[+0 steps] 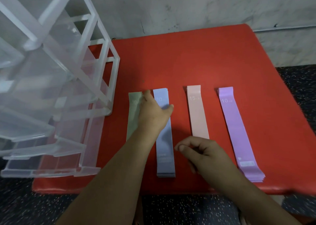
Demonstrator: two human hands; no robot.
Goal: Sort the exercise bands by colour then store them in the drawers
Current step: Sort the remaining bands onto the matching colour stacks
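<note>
Four stacks of exercise bands lie side by side on the red table (213, 57): green (132, 120), blue (165, 156), pink (197, 115) and purple (236, 125). My left hand (152, 113) lies across the far part of the green and blue stacks, fingers on the green band and thumb over the blue one. My right hand (203, 153) hovers near the pink stack's near end, between blue and pink, with its fingers loosely curled and nothing in them. The clear plastic drawer unit (56, 87) stands at the left, with drawers pulled out toward me.
A grey wall (188, 7) runs behind the table. Dark speckled floor (171, 211) shows in front and at the right. Bare red surface lies beyond the bands and between the pink and purple stacks.
</note>
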